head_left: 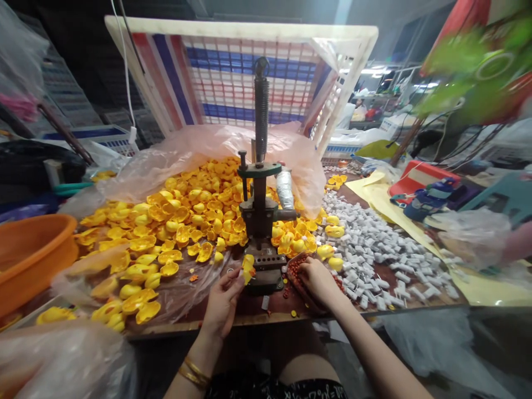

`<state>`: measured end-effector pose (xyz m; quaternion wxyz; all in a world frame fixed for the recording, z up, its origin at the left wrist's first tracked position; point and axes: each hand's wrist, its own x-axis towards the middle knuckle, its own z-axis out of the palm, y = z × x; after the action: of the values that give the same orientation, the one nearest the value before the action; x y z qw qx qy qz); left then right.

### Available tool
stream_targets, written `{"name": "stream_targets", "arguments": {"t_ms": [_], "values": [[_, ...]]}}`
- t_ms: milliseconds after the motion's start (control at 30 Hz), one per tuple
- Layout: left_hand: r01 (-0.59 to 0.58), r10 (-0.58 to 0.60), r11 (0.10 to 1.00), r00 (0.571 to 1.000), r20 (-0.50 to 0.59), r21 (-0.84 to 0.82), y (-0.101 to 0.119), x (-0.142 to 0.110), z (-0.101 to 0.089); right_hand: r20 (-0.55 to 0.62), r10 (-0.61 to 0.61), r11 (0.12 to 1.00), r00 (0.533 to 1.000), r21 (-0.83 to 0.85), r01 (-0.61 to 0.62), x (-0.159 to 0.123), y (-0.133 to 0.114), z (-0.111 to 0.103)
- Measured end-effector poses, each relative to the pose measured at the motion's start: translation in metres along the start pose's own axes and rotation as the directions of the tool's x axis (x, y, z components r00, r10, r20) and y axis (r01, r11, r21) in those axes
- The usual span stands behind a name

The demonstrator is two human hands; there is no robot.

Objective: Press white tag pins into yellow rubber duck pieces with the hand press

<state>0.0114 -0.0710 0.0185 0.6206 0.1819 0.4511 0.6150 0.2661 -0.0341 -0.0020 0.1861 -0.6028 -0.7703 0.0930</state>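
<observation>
A small hand press (260, 221) with a tall spring stands at the table's front edge. My left hand (222, 302) is closed in a pinch on a yellow duck shell (248, 267) just left of the press base. My right hand (318, 281) rests with curled fingers in a small dish of red beads (296, 267) to the right of the press; what its fingertips hold is hidden. A big heap of yellow duck shells (178, 221) lies on clear plastic behind and to the left.
Several small white plastic parts (374, 249) cover the table on the right. An orange basin (29, 255) sits at the left edge. A white crate (249, 72) leans upright behind the press. Plastic bags (474, 235) lie at right and front left.
</observation>
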Motion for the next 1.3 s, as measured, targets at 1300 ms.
{"name": "stream_targets", "arguments": {"t_ms": [1300], "values": [[-0.350, 0.187, 0.735, 0.928, 0.322, 0.581, 0.019, 0.054, 0.026, -0.353, 0.174, 0.852, 0.919, 0.522, 0.039, 0.074, -0.051, 0.019]]}}
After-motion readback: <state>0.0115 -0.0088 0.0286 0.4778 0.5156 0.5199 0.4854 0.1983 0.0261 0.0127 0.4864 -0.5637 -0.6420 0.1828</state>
